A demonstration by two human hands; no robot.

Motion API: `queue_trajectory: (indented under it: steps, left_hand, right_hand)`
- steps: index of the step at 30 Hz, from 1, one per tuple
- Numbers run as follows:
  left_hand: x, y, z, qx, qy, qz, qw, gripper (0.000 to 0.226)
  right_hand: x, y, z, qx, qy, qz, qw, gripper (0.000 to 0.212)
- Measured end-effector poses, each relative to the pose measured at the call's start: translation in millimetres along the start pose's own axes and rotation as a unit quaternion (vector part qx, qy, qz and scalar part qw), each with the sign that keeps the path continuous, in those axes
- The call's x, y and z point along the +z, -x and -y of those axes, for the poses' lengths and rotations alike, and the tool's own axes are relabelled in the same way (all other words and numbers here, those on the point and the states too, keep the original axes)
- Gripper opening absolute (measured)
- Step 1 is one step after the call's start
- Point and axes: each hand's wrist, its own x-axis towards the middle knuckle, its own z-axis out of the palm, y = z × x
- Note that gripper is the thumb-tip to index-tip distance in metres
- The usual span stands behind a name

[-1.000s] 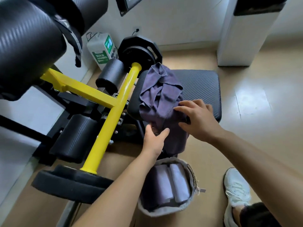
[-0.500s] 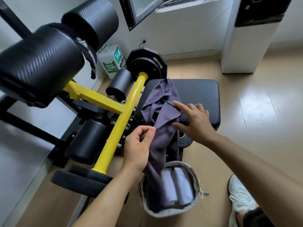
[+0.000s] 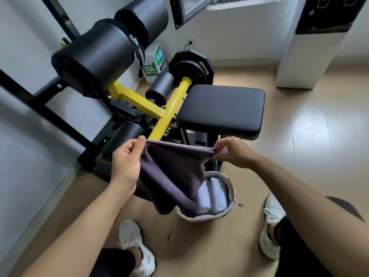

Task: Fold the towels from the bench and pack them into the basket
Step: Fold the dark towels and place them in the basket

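The left hand (image 3: 125, 164) and right hand (image 3: 232, 151) are held apart, each pinching a top corner of the purple towel (image 3: 171, 174), which hangs stretched between them above the basket (image 3: 229, 208). Folded towels (image 3: 211, 194) sit inside it. The counter (image 3: 221, 108) stands just behind.

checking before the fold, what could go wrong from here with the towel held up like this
The purple towel is pinched only at its top corners by the left hand and right hand; either pinch could slip. Its bunched lower end hangs over the basket rim and may snag or disturb the folded towels inside.
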Motion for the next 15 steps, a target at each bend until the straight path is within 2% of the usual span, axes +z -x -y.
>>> queue_trajectory:
  steps: [6, 11, 15]
  left_hand:
    - [-47, 24, 23, -0.091, 0.034, -0.100, 0.990, 0.039]
    - [-79, 53, 43, -0.145, 0.005, -0.081, 0.986, 0.041]
    - [-95, 80, 56, -0.166, 0.004, -0.096, 0.982, 0.041]
  right_hand:
    - [15, 54, 12, -0.004, 0.083, 0.096, 0.992, 0.016]
    - [19, 102, 23, 0.014, 0.024, 0.126, 0.992, 0.015]
    - [20, 137, 36, 0.039, 0.020, 0.099, 0.994, 0.019]
